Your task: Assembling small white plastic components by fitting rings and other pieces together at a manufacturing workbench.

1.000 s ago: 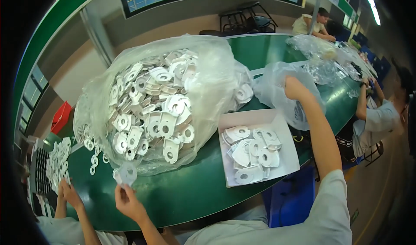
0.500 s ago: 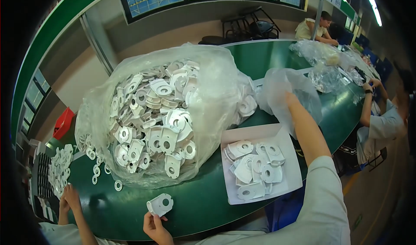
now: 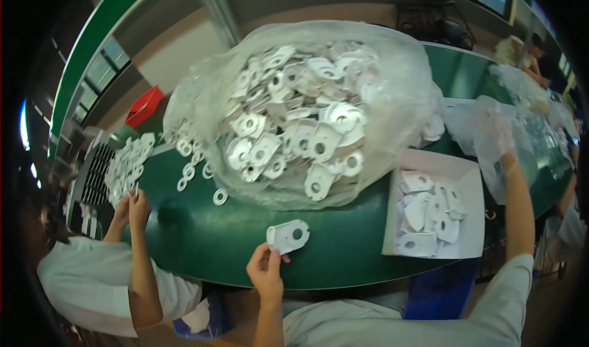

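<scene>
We take the big clear bag [image 3: 307, 108] of flat white parts as our landmark; it lies bulging on the green bench [image 3: 202, 236]. Just in front of the bag, over the near edge of the bench, our left hand [image 3: 265, 272] pinches a white flat part [image 3: 288, 236] with a round hole, fingers closed on its near end, the piece held level and clear of the bench top. To the right of the bag our right hand [image 3: 498, 132] is stretched out and pushed into a smaller clear bag [image 3: 485, 126]; the plastic blurs it, so we cannot tell whether it is clenched or loose. Between that arm and the big bag, at the bag's near right, sits a shallow white tray [image 3: 466, 175] with a loose layer of the same white parts. At the bag's near left, small white rings [image 3: 219, 196] lie scattered on the bench. Farther left, another person's hands [image 3: 132, 207] work at the bench edge beside a heap of white pieces [image 3: 129, 163].
</scene>
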Available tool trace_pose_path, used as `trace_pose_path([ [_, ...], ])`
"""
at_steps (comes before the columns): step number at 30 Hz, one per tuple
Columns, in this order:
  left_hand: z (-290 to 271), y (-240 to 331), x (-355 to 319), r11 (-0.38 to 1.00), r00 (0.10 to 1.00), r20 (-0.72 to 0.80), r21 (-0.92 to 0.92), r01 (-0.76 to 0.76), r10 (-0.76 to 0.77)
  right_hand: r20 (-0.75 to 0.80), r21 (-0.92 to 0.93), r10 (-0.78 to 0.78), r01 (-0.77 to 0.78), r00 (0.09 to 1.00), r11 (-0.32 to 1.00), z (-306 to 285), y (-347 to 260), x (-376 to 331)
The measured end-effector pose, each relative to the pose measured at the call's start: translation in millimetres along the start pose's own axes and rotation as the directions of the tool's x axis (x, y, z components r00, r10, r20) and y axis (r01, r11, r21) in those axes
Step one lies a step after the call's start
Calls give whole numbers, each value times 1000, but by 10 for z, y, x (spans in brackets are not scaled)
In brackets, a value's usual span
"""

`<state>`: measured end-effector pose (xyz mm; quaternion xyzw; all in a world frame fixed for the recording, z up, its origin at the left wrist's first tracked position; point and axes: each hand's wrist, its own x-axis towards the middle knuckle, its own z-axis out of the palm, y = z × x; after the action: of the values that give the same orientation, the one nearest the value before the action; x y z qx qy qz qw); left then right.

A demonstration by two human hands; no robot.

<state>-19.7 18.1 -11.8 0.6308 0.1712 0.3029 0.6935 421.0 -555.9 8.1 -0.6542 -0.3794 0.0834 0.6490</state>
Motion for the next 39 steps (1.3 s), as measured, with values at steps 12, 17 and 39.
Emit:
trace_pose_path([
  [12,82,164,-60,864,954,182,-408,295,-240,-741,-104,202,-406,640,908,3134,-2095,-394],
  [17,275,293,-133,812,911,314,-436,388,-267,-469,174,411,-374,782,911,3925,-2078,-206],
  [39,67,326,-354,992,973,219,-117,-51,76,-198,123,494,-479,846,869,5296,-1442,49],
])
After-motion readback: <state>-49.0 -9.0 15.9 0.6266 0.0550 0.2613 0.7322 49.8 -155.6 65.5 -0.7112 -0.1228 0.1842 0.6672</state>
